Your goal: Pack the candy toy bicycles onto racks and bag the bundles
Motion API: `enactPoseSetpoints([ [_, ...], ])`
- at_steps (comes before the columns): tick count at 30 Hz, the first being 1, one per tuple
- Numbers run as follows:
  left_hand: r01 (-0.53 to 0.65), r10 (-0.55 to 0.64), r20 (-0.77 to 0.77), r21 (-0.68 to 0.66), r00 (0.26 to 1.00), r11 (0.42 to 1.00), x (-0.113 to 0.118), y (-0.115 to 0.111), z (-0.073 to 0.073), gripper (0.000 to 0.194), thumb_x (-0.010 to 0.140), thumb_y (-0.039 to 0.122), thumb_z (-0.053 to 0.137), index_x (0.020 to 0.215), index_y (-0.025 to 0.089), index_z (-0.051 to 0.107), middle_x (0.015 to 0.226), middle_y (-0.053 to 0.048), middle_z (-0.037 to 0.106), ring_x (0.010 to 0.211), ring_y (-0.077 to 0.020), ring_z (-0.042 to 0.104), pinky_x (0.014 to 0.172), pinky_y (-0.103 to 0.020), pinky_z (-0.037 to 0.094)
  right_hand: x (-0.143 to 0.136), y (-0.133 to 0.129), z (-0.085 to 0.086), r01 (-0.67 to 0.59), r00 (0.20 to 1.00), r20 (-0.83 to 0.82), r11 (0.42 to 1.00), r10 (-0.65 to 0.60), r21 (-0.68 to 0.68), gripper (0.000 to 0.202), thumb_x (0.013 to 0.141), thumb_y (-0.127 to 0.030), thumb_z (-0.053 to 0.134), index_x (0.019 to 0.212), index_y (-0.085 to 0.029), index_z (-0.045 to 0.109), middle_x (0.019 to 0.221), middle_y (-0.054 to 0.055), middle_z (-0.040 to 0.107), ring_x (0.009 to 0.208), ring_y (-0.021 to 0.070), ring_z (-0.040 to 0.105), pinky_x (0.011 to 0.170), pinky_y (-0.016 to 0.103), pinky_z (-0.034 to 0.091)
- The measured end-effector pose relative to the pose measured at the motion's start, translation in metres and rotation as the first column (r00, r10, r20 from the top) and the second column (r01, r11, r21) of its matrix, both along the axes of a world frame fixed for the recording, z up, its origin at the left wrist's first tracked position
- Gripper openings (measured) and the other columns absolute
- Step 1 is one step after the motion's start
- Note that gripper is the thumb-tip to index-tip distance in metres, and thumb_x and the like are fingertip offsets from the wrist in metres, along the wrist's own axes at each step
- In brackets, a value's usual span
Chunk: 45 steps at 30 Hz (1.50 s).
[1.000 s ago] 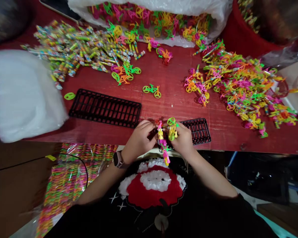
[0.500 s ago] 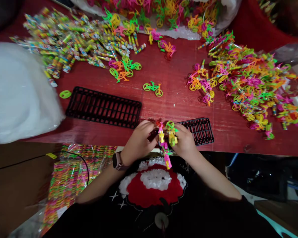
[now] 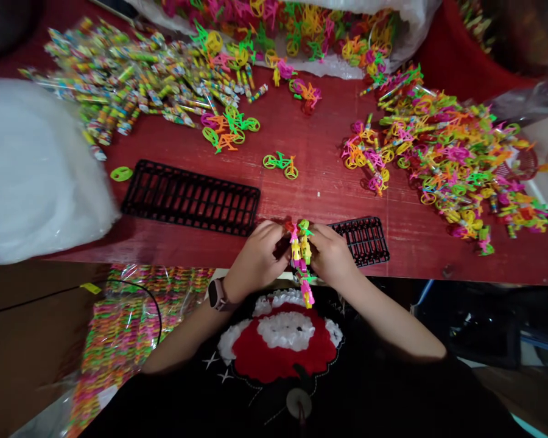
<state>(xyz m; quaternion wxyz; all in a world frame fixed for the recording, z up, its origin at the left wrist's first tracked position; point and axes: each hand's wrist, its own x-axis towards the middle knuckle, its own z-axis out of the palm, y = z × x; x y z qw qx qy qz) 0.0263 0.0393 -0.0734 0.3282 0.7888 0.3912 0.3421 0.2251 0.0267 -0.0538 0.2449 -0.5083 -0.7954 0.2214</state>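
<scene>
At the table's front edge, my left hand (image 3: 261,258) is closed on a pink and yellow toy bicycle (image 3: 295,246). Right beside it, my right hand (image 3: 331,255) has its fingers closed on a green and yellow toy bicycle (image 3: 305,243). The two toys are side by side between my hands. Another pink and yellow toy piece (image 3: 307,292) hangs below them, over my shirt. A small black rack (image 3: 365,240) lies partly behind my right hand, and a longer black rack (image 3: 189,198) lies to the left.
Wrapped candy tubes (image 3: 132,85) are heaped at the back left, near a white plastic bag (image 3: 41,170). Many toy bicycles (image 3: 456,152) are piled on the right. A single green and orange bicycle (image 3: 281,163) lies mid-table. Packed bags (image 3: 119,328) lie below, left.
My right hand has moved left with the green and yellow bicycle, bringing it against the pink and yellow one. My left hand has hardly moved. The view has shifted slightly.
</scene>
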Motion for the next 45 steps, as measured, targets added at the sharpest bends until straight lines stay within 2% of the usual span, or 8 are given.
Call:
enactPoseSetpoints([
  [5, 0.009, -0.009, 0.014, 0.019, 1.000, 1.000, -0.001, 0.000, 0.001, 0.017, 0.092, 0.015, 0.062, 0.109, 0.017, 0.061, 0.101, -0.008, 0.067, 0.096, -0.0251, 0.058, 0.091, -0.041, 0.050, 0.029, 0.021, 0.036, -0.068, 0.996, -0.076, 0.981, 0.055, -0.183, 0.025, 0.094, -0.013, 0.057, 0.110, -0.021, 0.075, 0.102, 0.007, 0.076, 0.093, 0.0201, 0.071, 0.085, 0.034, 0.058],
  [10, 0.031, -0.031, 0.012, 0.026, 0.999, 0.999, -0.003, 0.000, 0.002, 0.009, 0.092, 0.020, 0.064, 0.100, 0.018, 0.067, 0.108, -0.010, 0.068, 0.103, -0.0261, 0.058, 0.096, -0.043, 0.049, 0.121, 0.084, 0.059, 0.418, 0.877, 0.149, 0.877, -0.458, 0.235, 0.034, 0.094, -0.016, 0.050, 0.113, -0.019, 0.079, 0.112, 0.013, 0.074, 0.103, 0.0269, 0.067, 0.097, 0.046, 0.054],
  [13, 0.033, -0.033, 0.013, 0.017, 0.999, 0.999, -0.002, -0.001, 0.001, 0.007, 0.093, 0.020, 0.063, 0.097, 0.018, 0.069, 0.108, -0.009, 0.068, 0.104, -0.0253, 0.058, 0.097, -0.042, 0.049, 0.154, 0.112, 0.050, 0.336, 0.866, 0.303, 0.912, -0.397, 0.234, 0.041, 0.093, -0.013, 0.048, 0.119, -0.018, 0.078, 0.111, 0.014, 0.072, 0.103, 0.0283, 0.065, 0.099, 0.048, 0.052],
  [18, -0.047, 0.047, -0.001, 0.031, 0.999, 0.998, 0.001, -0.002, 0.000, 0.011, 0.091, 0.013, 0.058, 0.092, 0.018, 0.068, 0.100, -0.008, 0.066, 0.099, -0.0243, 0.057, 0.090, -0.039, 0.050, 0.150, 0.120, 0.036, 0.171, 0.808, 0.534, 0.967, -0.247, 0.188, 0.047, 0.090, -0.008, 0.047, 0.123, -0.017, 0.079, 0.121, 0.017, 0.073, 0.117, 0.0335, 0.061, 0.105, 0.051, 0.046],
  [25, -0.185, 0.191, -0.086, 0.069, 0.978, 0.980, 0.003, -0.002, -0.005, 0.010, 0.083, 0.010, 0.060, 0.082, 0.020, 0.061, 0.091, -0.007, 0.062, 0.092, -0.0256, 0.056, 0.084, -0.039, 0.048, 0.156, 0.101, 0.039, 0.090, 0.858, 0.505, 0.995, -0.099, 0.042, 0.048, 0.091, -0.009, 0.049, 0.132, -0.012, 0.073, 0.122, 0.017, 0.071, 0.111, 0.0273, 0.064, 0.103, 0.038, 0.048],
  [31, -0.180, 0.188, -0.107, 0.080, 0.976, 0.980, 0.004, -0.002, -0.005, 0.012, 0.082, 0.006, 0.063, 0.083, 0.019, 0.065, 0.091, -0.007, 0.063, 0.091, -0.0244, 0.056, 0.080, -0.036, 0.047, 0.099, 0.071, 0.034, 0.211, 0.938, 0.261, 0.974, -0.226, 0.084, 0.039, 0.104, -0.042, 0.052, 0.110, -0.012, 0.077, 0.105, 0.016, 0.072, 0.097, 0.0262, 0.066, 0.093, 0.038, 0.051],
  [36, -0.189, 0.197, -0.112, 0.079, 0.974, 0.979, 0.004, -0.004, -0.003, 0.017, 0.084, 0.007, 0.065, 0.097, 0.018, 0.071, 0.097, -0.007, 0.067, 0.097, -0.0242, 0.059, 0.083, -0.035, 0.048, 0.019, 0.066, 0.029, 0.318, 0.883, 0.375, 0.947, -0.282, -0.037, 0.067, 0.098, -0.073, 0.049, 0.091, -0.012, 0.075, 0.087, 0.017, 0.075, 0.083, 0.0270, 0.070, 0.082, 0.037, 0.053],
  [45, -0.188, 0.198, -0.112, 0.090, 0.974, 0.978, 0.004, -0.005, -0.001, 0.015, 0.080, 0.005, 0.063, 0.083, 0.020, 0.064, 0.089, -0.005, 0.063, 0.092, -0.0231, 0.058, 0.078, -0.034, 0.048, -0.010, 0.080, 0.037, 0.372, 0.754, 0.632, 0.910, -0.180, -0.185, 0.037, 0.106, -0.022, 0.041, 0.122, -0.003, 0.068, 0.117, 0.028, 0.075, 0.112, 0.0352, 0.074, 0.090, 0.040, 0.056],
])
